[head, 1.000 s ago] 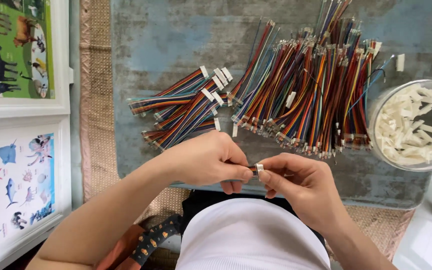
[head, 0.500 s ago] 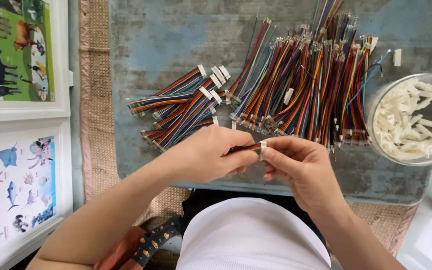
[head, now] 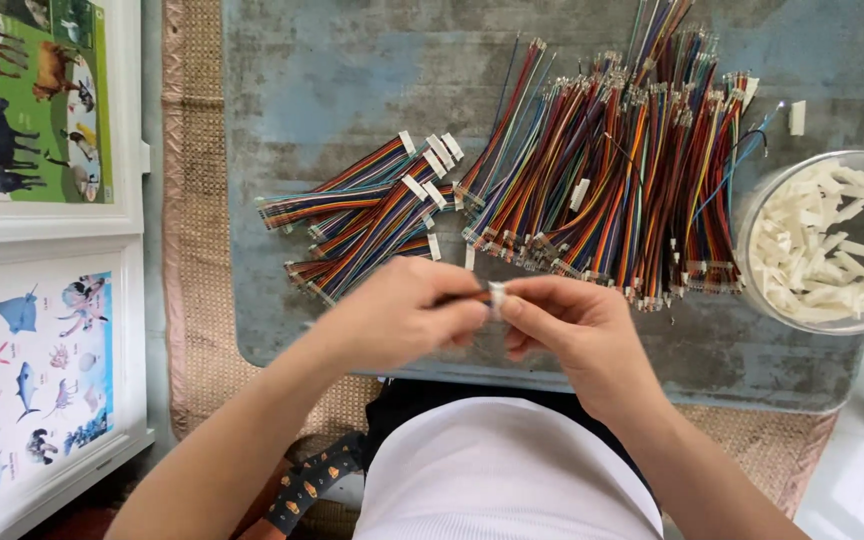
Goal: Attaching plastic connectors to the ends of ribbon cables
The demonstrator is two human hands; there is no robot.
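My left hand [head: 402, 318] pinches the end of a multicoloured ribbon cable [head: 467, 297], mostly hidden in the fingers. My right hand [head: 562, 322] meets it fingertip to fingertip and holds a small white plastic connector [head: 497, 293] against the cable's end. Both hands hover over the near edge of a worn blue-grey board [head: 352, 100]. Just beyond them lies a small heap of cables with white connectors fitted [head: 372, 210]. To its right spreads a large pile of cables with bare metal ends [head: 622, 180].
A clear round bowl [head: 752, 290] full of white connectors stands at the right edge. One loose connector [head: 797, 118] lies above it. A woven mat [head: 192, 250] runs under the board. Two animal posters [head: 32, 100] lie at the left.
Both hands have drifted slightly up and to the right, staying joined at the cable end and connector. The piles and bowl have not moved.
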